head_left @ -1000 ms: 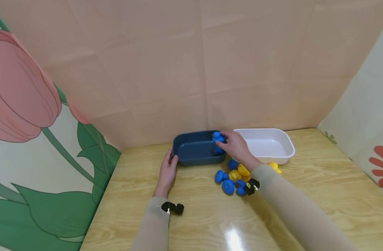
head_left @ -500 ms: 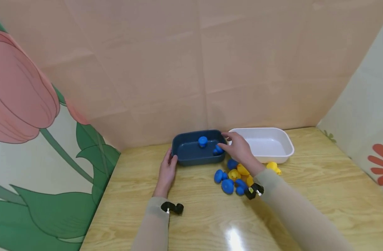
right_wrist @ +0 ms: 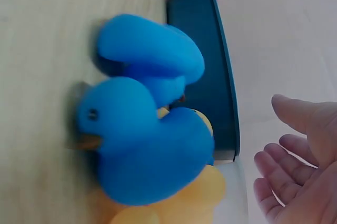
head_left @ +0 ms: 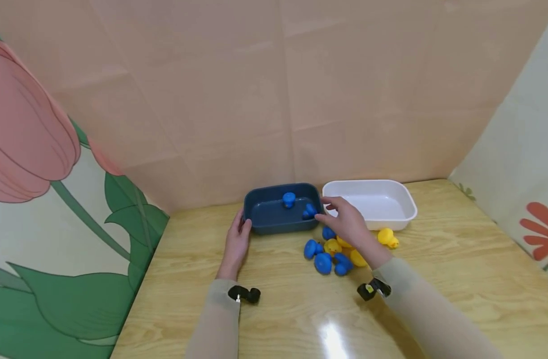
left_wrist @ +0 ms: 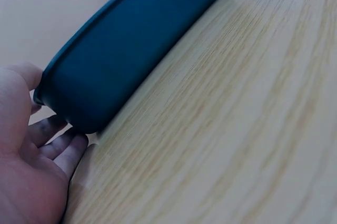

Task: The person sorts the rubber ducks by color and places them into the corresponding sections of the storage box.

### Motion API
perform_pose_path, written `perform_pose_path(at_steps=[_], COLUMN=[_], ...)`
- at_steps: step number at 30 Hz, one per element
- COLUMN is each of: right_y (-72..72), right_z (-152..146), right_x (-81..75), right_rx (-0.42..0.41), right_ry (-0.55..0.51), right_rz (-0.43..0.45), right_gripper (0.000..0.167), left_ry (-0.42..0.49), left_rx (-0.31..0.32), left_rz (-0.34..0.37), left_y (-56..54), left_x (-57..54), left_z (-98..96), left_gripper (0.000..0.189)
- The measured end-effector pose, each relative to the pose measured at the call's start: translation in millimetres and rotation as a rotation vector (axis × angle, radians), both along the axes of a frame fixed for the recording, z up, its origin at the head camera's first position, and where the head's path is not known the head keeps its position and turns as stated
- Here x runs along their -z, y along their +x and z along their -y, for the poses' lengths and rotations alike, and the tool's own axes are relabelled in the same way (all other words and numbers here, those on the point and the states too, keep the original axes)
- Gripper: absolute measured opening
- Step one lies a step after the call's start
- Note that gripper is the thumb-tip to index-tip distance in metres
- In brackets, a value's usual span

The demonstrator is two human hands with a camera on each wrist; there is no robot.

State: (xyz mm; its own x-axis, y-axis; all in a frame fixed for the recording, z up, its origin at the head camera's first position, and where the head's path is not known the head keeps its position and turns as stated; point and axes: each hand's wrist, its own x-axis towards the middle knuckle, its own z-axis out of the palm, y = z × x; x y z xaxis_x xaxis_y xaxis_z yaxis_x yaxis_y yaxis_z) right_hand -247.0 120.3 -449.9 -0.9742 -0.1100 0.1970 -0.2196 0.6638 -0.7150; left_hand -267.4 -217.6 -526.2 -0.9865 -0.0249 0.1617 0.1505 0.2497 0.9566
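At the left end of the dark blue tray [head_left: 278,230] my left hand [head_left: 235,244] holds on, thumb at the near corner and fingers along the end wall. In the left wrist view the thumb [left_wrist: 30,74] meets the rim. Inside the tray lie a blue rubber duck [head_left: 289,200] and another blue duck [head_left: 309,211] by the right end. My right hand [head_left: 349,222] hovers near that end, fingers loosely bent around nothing. Below it lies a pile of ducks, with a blue duck [right_wrist: 152,155] large in the right wrist view and a yellow duck [head_left: 333,247] among them.
A white tray [head_left: 370,225] stands just right of the dark one, partly behind my right hand. In front of it lie yellow ducks [head_left: 387,238]. Behind both trays rises a pinkish-beige backdrop [head_left: 211,124]. The wooden tabletop [head_left: 283,299] stretches toward me.
The right hand has let go of a blue duck, which now lies in the dark blue tray, and has drawn back slightly rightward. The left hand keeps its place on the tray.
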Motion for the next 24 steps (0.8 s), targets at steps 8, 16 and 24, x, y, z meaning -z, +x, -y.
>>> perform_pose_path(at_steps=[8, 16, 24], right_y=[21.1, 40.4, 43.5], right_z=[-5.3, -14.5, -14.9], right_x=[9.4, 15.5, 21.0], right_rx=[-0.017, -0.028, -0.027], right_ry=[0.009, 0.073, 0.115], right_rz=[-0.022, -0.054, -0.073], right_gripper=[0.061, 0.058, 0.057], left_ry=[-0.001, -0.014, -0.017], left_rx=[-0.01, 0.001, -0.003], left_rz=[0.003, -0.002, -0.002], left_y=[-1.7, -2.7, -3.8], left_x=[2.7, -0.1, -1.4], left_z=[-1.4, -1.7, 0.0], left_gripper=[0.06, 0.061, 0.061])
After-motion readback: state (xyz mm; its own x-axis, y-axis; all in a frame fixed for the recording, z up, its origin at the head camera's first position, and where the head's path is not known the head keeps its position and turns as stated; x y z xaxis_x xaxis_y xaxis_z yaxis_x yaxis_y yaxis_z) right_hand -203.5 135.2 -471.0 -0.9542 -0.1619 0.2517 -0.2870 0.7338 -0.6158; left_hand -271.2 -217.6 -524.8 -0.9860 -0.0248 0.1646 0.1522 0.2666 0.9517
